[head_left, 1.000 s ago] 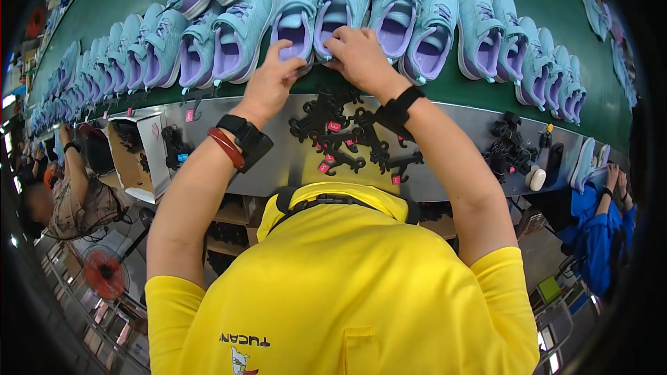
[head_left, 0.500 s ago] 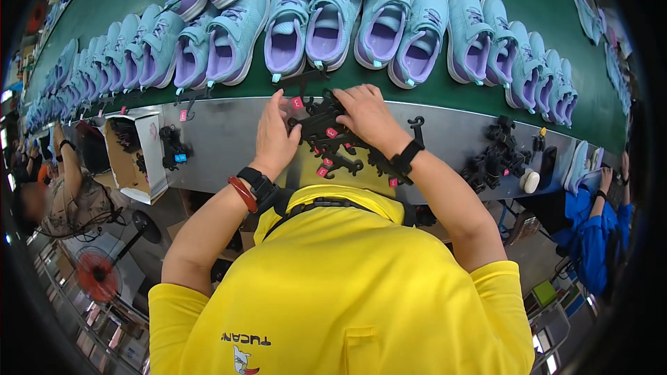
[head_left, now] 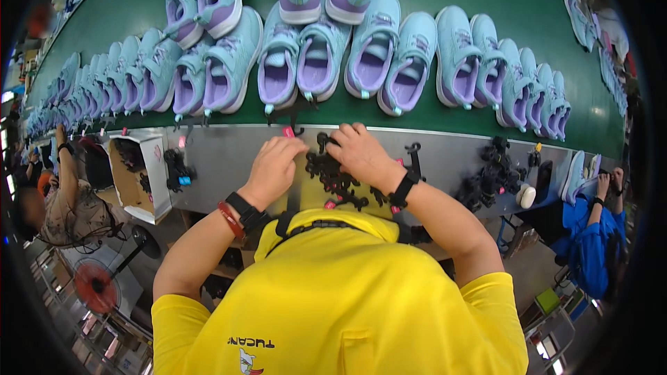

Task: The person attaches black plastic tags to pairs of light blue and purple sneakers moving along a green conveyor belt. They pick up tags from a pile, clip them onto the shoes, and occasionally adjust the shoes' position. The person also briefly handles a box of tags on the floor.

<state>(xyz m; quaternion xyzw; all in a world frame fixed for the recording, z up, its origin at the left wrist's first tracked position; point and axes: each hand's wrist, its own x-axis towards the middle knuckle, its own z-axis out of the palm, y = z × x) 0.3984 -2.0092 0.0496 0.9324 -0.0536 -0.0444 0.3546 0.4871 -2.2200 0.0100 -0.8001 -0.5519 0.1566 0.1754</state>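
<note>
— Sorting through a tangled pile of black plastic hooked hangers (head_left: 325,167) seems the step in hand; what lies to its left?
— A white cardboard box (head_left: 159,173) with hangers inside, then a black bunch with a blue tag (head_left: 185,180) on the grey metal surface (head_left: 226,160).
— And the left hand (head_left: 276,165)?
— Half curled, fingertips beside a pink tag (head_left: 288,132), near the heels of the pale-blue shoes with lilac linings (head_left: 276,55). Whether it grips anything, one cannot tell.
— The right hand (head_left: 365,156)?
— Fingers bent over the pile, which sits between both hands; their tips are hidden, so any hold cannot be told. Farther right lie a lone black hanger (head_left: 415,160) and another black heap (head_left: 493,173).
— What does the next move call for?
— Probably a clean grip, freeing one hanger from its neighbours.
— Any writing?
— Dark lettering, upside down, above a small cartoon on the yellow fabric shirt (head_left: 333,292). The tags are too small to read surely; the shoes show no legible brand.
</note>
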